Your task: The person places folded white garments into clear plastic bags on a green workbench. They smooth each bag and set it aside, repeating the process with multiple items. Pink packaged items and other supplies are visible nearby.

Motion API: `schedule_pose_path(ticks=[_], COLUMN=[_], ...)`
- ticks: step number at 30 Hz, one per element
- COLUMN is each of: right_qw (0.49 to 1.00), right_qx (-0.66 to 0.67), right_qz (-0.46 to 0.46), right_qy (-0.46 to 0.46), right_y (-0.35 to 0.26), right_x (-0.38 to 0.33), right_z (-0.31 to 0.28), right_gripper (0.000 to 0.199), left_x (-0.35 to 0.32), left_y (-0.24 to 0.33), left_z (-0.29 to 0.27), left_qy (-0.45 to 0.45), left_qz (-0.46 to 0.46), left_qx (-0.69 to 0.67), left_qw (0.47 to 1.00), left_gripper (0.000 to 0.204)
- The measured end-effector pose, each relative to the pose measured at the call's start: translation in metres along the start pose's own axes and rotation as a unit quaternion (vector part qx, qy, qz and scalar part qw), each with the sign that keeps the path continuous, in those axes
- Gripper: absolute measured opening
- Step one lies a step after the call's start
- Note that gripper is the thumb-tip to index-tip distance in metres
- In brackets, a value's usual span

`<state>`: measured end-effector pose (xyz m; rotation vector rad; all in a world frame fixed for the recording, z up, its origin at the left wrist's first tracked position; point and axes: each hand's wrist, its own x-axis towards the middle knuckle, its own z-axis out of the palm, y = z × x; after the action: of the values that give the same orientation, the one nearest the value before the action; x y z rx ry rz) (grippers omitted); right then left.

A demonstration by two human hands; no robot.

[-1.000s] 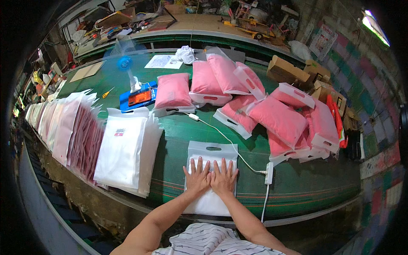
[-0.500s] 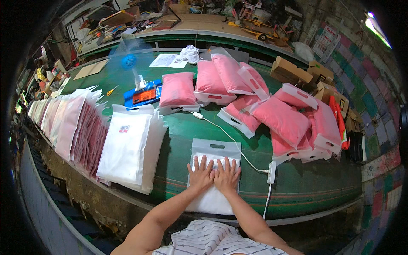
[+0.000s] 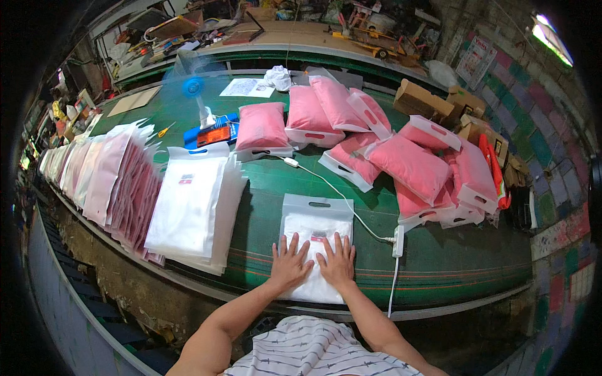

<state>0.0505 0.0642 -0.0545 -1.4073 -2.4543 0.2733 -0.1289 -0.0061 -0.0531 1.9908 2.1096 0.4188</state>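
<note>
A frosted plastic bag (image 3: 317, 216) with a cut-out handle and white contents lies flat at the table's near edge, its handle end pointing away from me. My left hand (image 3: 290, 262) rests spread on its left side, the fingers partly over the edge. On the right side lies my right hand (image 3: 337, 260), palm down with fingers apart. A small red and grey print shows on the bag between the two hands. Neither hand grips anything. To the left stands a thick stack of white bags (image 3: 185, 207).
Rows of pinkish bags (image 3: 119, 182) line the left edge. Plump pink-filled bags (image 3: 411, 166) are heaped at the right, near cardboard boxes (image 3: 426, 100). A white cord with a power strip (image 3: 398, 241) crosses the green table (image 3: 276, 178). A small fan (image 3: 194, 88) and orange scissors (image 3: 165, 130) sit farther back.
My hands have moved apart and slid nearer to me over the bag, uncovering its print. The view has shifted slightly.
</note>
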Motion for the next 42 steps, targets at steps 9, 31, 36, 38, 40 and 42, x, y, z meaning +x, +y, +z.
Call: schedule_pose_path(ticks=[9,31,36,38,40,42], right_qw=[0.966,0.893,0.879,0.865,0.853,0.842], right_qx=[0.197,0.387,0.453,0.477,0.493,0.505], right_qz=[0.147,0.075,0.000,-0.044,-0.075,-0.109], right_qy=[0.083,-0.217,-0.148,-0.150,-0.153,-0.154], right_y=[0.027,-0.006,-0.051,-0.084,-0.125,-0.169], right_x=[-0.013,-0.034,0.033,0.058,0.078,0.096], right_z=[-0.004,-0.105,-0.121,-0.129,-0.136,-0.139], right_gripper=[0.065,0.060,0.061,0.063,0.065,0.066], left_x=[-0.016,-0.074,-0.066,-0.065,-0.071,-0.077], left_y=[-0.033,-0.031,-0.048,-0.065,-0.084,-0.109], left_z=[-0.003,-0.140,-0.215,-0.249,-0.282,-0.312], left_qy=[0.098,-0.088,0.015,0.093,0.144,0.215], left_qz=[-0.149,-0.045,-0.079,-0.045,-0.072,-0.078], left_qx=[-0.311,-0.357,-0.405,-0.273,-0.245,-0.211], left_qw=[0.933,0.929,0.911,0.956,0.956,0.950], left_gripper=[0.045,0.072,0.058,0.058,0.057,0.055])
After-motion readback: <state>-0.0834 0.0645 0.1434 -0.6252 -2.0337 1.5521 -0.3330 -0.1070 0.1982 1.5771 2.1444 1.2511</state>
